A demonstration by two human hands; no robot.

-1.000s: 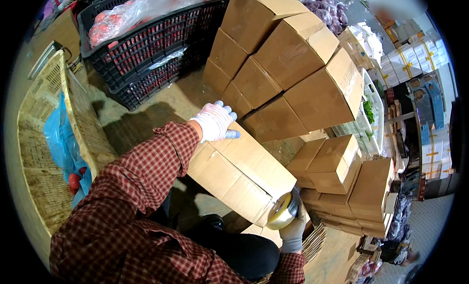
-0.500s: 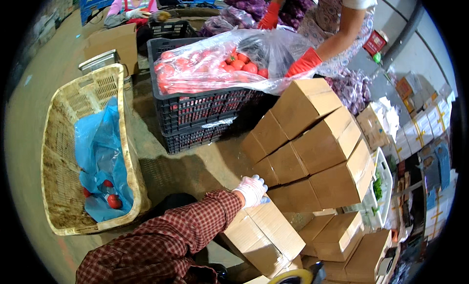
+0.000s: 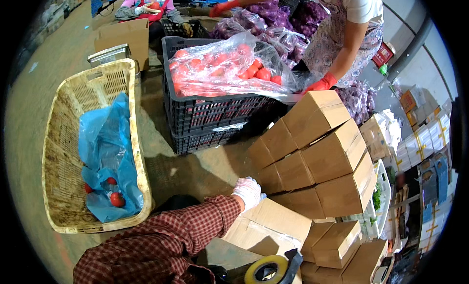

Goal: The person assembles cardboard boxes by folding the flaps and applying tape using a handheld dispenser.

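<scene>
My left hand [image 3: 247, 192], in a white glove with bluish fingertips, grips the far end of a closed cardboard box [image 3: 273, 218] low in the middle. Its fingers curl over the box edge and are partly hidden. A tape dispenser [image 3: 266, 270] with a roll of yellowish tape is over the near end of the box, at the lower edge of the picture. The hand behind the dispenser does not show, so my right hand is out of view. A strip of clear tape shines on the box top.
Stacked cardboard boxes [image 3: 312, 152] stand just right of my hand. Beyond are black crates [image 3: 220, 110] with film-covered tomatoes [image 3: 215, 64]. A yellowed basket [image 3: 51, 152] holding blue plastic and a few tomatoes is at left. A red-gloved co-worker leans in; another person sits farther back.
The tape dispenser has come up farther into view, and the box has shifted slightly under my left hand. The co-worker's one red glove moved from the film toward the far left.
</scene>
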